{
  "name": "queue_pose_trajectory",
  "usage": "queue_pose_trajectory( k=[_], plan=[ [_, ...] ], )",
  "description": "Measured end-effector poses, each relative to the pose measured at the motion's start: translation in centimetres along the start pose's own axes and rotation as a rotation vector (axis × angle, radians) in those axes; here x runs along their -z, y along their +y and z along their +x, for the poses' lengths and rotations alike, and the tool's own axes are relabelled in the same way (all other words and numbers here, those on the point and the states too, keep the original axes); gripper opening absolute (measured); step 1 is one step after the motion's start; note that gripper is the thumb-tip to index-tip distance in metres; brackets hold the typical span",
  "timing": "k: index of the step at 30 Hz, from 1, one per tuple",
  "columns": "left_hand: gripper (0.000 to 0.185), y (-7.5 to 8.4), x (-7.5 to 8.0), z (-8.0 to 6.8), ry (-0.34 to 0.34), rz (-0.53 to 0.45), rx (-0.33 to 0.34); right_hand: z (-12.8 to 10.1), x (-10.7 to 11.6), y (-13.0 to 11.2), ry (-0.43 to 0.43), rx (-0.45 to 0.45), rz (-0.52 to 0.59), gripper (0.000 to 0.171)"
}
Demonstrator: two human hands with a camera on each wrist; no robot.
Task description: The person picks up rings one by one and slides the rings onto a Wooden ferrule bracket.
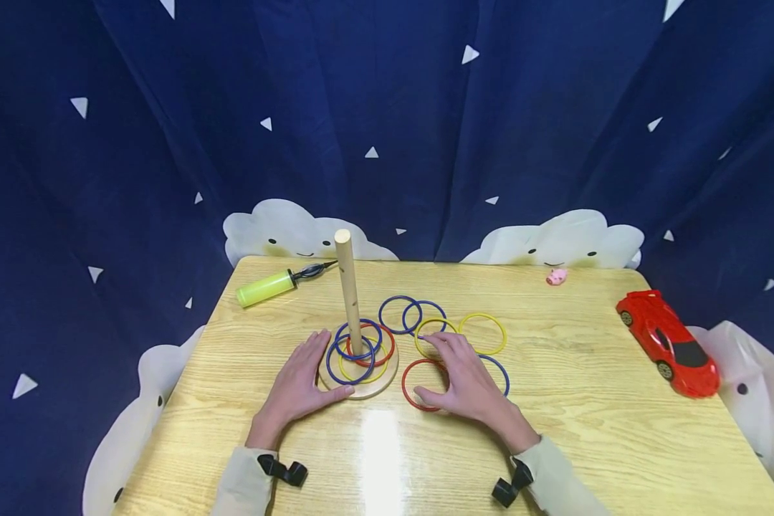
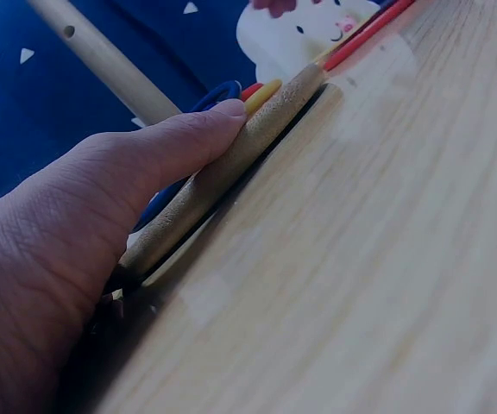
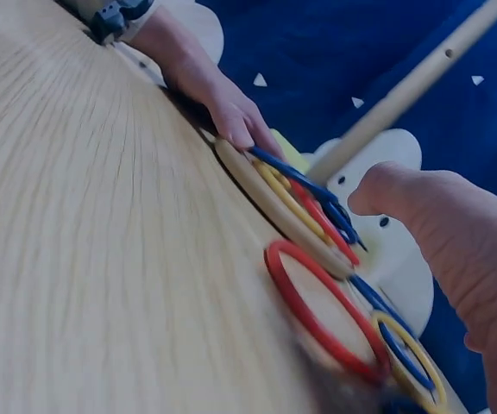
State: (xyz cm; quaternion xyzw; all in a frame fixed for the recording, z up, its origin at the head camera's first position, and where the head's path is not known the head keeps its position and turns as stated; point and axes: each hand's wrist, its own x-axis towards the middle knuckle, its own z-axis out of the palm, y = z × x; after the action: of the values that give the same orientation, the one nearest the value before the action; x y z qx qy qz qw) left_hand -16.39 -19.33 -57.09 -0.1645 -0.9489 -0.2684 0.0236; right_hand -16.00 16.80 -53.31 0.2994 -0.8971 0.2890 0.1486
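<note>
A ring toss stand has a round wooden base (image 1: 379,385) and an upright wooden post (image 1: 348,290). Blue, red and yellow rings (image 1: 351,383) lie around the post on the base. My left hand (image 1: 299,378) holds the base at its left side, with the thumb (image 2: 184,138) on the front rim and the fingers along the left edge. To the right, my right hand (image 1: 466,380) is over loose rings with nothing in its grasp, thumb and fingers apart. Beneath it are a red ring (image 1: 405,390) and a blue ring (image 1: 507,380), both partly hidden.
More loose rings lie behind the right hand, among them a blue ring (image 1: 380,313) and a yellow ring (image 1: 505,333). A green hand pump (image 1: 266,289) lies back left. A small pink pig toy (image 1: 557,277) and a red toy car (image 1: 671,347) are toward the right.
</note>
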Motion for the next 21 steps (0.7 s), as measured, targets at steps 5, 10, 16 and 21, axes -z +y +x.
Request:
queue_pose_trajectory(
  k=[5, 10, 16, 21],
  plan=[
    [0.123, 0.0, 0.0, 0.0, 0.002, -0.010, -0.004, -2.2, 1.1, 1.3, 0.020, -0.075, -0.015, 0.095],
    [0.123, -0.1, -0.1, 0.0, 0.000, -0.005, -0.002, -4.5, 1.8, 2.6, 0.035, -0.151, -0.012, 0.097],
    [0.123, -0.2, -0.1, 0.0, 0.004, 0.005, -0.007, -6.5, 2.7, 3.7, 0.061, -0.202, -0.020, 0.095],
    [0.123, -0.1, -0.1, 0.0, 0.009, -0.001, -0.012, -7.3, 3.3, 4.1, 0.075, -0.229, -0.027, 0.097]
  ],
)
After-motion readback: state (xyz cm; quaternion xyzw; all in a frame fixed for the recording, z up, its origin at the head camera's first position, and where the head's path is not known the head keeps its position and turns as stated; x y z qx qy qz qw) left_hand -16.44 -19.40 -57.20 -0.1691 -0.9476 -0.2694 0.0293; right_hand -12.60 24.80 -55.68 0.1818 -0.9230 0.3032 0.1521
